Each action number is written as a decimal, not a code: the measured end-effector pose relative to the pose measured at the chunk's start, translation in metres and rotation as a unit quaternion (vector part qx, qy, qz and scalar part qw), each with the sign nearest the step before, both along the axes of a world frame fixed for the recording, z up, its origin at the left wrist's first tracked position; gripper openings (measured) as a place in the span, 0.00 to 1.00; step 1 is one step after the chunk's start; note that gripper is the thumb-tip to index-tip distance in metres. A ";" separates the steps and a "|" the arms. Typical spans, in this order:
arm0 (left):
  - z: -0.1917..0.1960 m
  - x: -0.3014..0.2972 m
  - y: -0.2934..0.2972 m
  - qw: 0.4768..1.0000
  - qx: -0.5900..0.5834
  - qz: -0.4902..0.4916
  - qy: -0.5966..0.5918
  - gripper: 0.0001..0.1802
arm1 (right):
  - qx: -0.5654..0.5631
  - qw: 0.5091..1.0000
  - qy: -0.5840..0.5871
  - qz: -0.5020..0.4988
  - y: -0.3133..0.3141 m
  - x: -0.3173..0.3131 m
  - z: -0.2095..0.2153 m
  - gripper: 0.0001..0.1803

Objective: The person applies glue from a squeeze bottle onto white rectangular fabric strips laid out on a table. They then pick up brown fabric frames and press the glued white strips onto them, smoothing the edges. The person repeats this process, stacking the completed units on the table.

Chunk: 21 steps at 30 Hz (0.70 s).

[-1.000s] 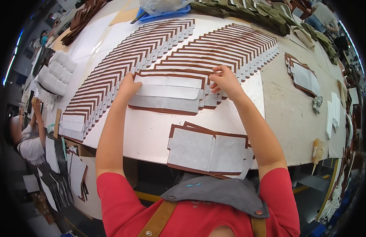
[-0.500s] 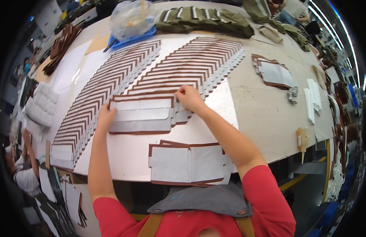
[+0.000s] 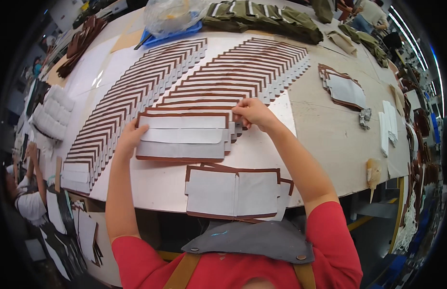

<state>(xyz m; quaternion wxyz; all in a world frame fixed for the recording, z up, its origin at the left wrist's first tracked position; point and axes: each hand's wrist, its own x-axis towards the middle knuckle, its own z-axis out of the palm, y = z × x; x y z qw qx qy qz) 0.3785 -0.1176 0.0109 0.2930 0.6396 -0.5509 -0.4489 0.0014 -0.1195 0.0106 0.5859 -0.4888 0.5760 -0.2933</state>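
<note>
Left hand (image 3: 129,139) lies flat, fingers open, on the left end of the grey, brown-edged panel (image 3: 182,137). Right hand (image 3: 252,113) pinches its upper right corner. The panel sits mid-bench (image 3: 329,139), at the near end of 1 of 2 fanned rows of pieces (image 3: 233,77). Best kept square, edges matched, the flat hand pinning it while the pinch adjusts.

The left hand (image 3: 129,139) covers the left end of the brown-edged panel stack (image 3: 185,137). The right hand's (image 3: 252,113) fingertips hide the stack's far right corner. Far-right table items blur at the rim.
</note>
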 end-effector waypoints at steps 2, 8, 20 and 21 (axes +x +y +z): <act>-0.007 -0.011 0.009 0.999 0.006 0.023 0.026 0.21 | 0.004 0.999 0.032 -0.006 0.004 0.000 -0.003 0.08; -0.012 -0.009 0.005 0.999 -0.002 0.043 0.034 0.21 | -0.029 0.998 0.052 0.001 -0.003 0.000 0.000 0.09; -0.020 -0.010 -0.006 0.988 -0.051 0.052 -0.137 0.21 | -0.048 0.991 0.124 -0.002 -0.011 0.011 -0.006 0.08; -0.019 -0.011 -0.007 0.986 -0.054 0.041 -0.152 0.22 | -0.046 0.990 0.131 -0.005 -0.011 0.009 -0.007 0.08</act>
